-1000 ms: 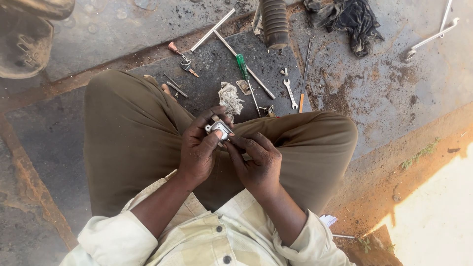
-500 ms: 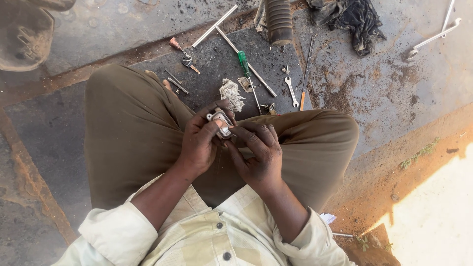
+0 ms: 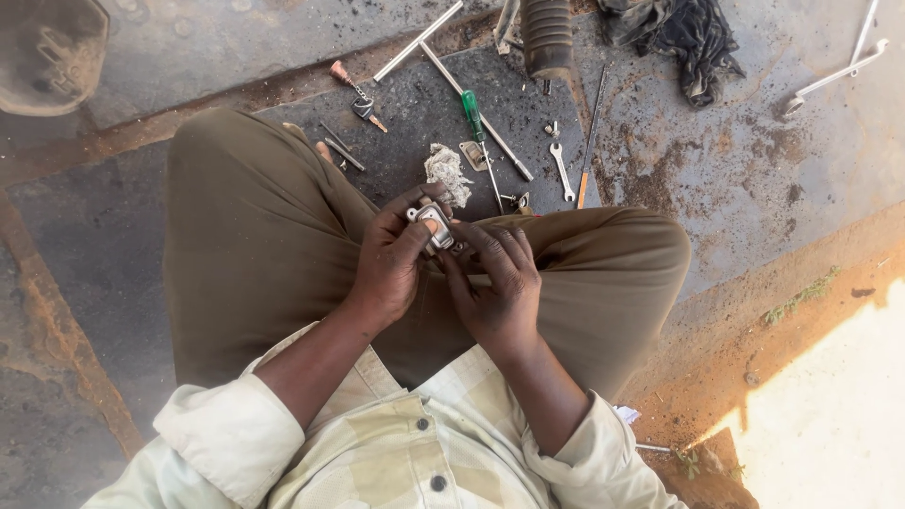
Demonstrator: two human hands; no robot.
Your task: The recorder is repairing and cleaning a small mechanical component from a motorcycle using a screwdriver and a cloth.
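Observation:
I sit on the ground with olive trousers, knees spread. My left hand (image 3: 391, 259) grips a small silvery metal part (image 3: 434, 224) between thumb and fingers, held above my lap. My right hand (image 3: 495, 287) is beside it, fingers curled and touching the part's lower right side; it seems to hold a thin pale tool, mostly hidden by the fingers. A crumpled pale rag (image 3: 446, 172) lies on the ground just beyond the hands.
On the dark ground ahead lie a green-handled screwdriver (image 3: 474, 118), a small spanner (image 3: 562, 170), long metal rods (image 3: 415, 42), a key with a tag (image 3: 358, 99), a ribbed black rubber boot (image 3: 547, 38), a dark cloth (image 3: 683, 38). A shoe (image 3: 47, 52) is at top left.
The view has shifted slightly; both hands stay on the small metal part, the right fingers moving a little against it.

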